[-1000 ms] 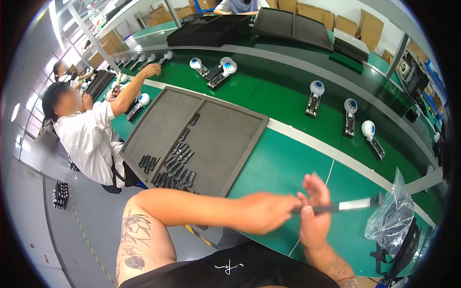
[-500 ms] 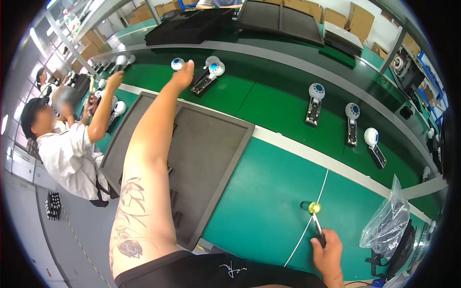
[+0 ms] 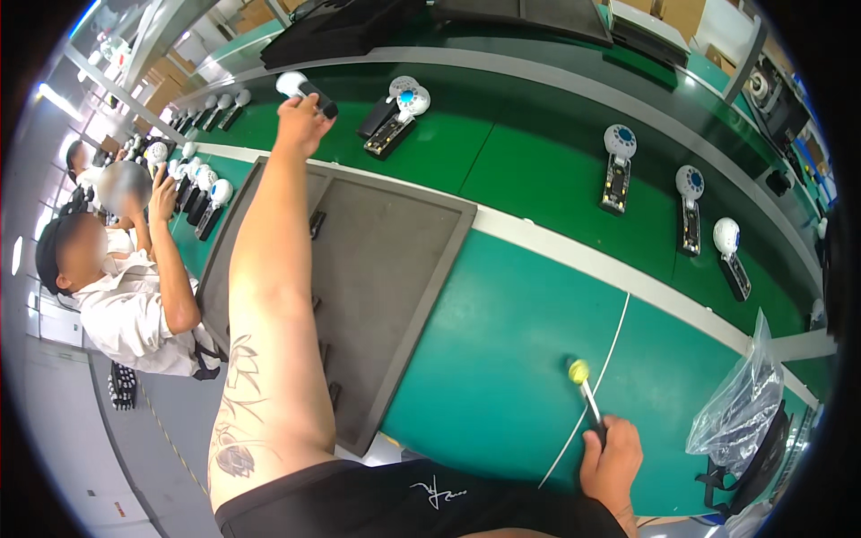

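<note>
My left hand (image 3: 303,128) reaches far out over the green belt at the upper left. Its fingers are closed round a handheld device (image 3: 316,100) with a round white head and a dark handle. At the lower right, my right hand (image 3: 613,459) grips a small mallet (image 3: 589,403) by its dark handle. The mallet's yellow head (image 3: 578,370) stands above the green worktop, with a dark end partly hidden behind it. Right of my left hand, two similar devices lie overlapping on the belt; the front one (image 3: 392,137) shows bare circuitry in its handle.
A dark grey tray (image 3: 391,296) with small black parts lies under my left arm. More devices (image 3: 617,184) rest on the belt (image 3: 529,152) to the right. A clear plastic bag (image 3: 740,403) sits at the right edge. A co-worker (image 3: 134,305) works at the left.
My left hand has moved left and closed on a device, which it now holds over the belt. The right hand still grips the mallet, its head turned slightly. The co-worker's arm has lowered.
</note>
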Demonstrator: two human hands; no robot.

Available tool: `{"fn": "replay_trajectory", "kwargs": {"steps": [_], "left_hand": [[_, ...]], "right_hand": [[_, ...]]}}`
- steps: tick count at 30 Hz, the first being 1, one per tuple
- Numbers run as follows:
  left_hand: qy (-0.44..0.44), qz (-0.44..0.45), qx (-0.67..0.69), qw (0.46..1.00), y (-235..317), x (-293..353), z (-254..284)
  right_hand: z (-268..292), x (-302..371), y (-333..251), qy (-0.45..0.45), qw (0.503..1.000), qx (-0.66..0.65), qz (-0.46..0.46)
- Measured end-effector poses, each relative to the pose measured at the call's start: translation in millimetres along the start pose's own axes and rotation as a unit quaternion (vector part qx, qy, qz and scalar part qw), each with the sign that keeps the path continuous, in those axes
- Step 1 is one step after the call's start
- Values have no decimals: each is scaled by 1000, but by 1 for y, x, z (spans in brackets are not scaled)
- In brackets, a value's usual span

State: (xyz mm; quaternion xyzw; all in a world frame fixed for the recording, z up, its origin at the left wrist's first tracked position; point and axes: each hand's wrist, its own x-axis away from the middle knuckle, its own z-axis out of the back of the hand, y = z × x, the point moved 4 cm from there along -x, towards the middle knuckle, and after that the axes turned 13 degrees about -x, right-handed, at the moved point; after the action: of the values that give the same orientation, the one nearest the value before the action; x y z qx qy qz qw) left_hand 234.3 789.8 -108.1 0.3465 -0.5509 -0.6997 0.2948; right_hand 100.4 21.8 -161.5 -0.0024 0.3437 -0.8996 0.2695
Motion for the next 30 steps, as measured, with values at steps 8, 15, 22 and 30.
{"fn": "replay_trajectory", "kwargs": {"steps": [8, 15, 22, 30], "left_hand": [[-244, 206, 297, 900, 59, 129, 52], [-33, -23, -549, 835, 18, 194, 67], [33, -81, -731, 677, 21, 224, 41], [22, 17, -683, 730, 3, 217, 53]], "right_hand": [[11, -1, 37, 61, 847, -490, -195], [-33, -30, 21, -150, 529, -828, -111], [-36, -29, 12, -147, 406, -890, -145], [-47, -33, 14, -113, 380, -897, -197]]}}
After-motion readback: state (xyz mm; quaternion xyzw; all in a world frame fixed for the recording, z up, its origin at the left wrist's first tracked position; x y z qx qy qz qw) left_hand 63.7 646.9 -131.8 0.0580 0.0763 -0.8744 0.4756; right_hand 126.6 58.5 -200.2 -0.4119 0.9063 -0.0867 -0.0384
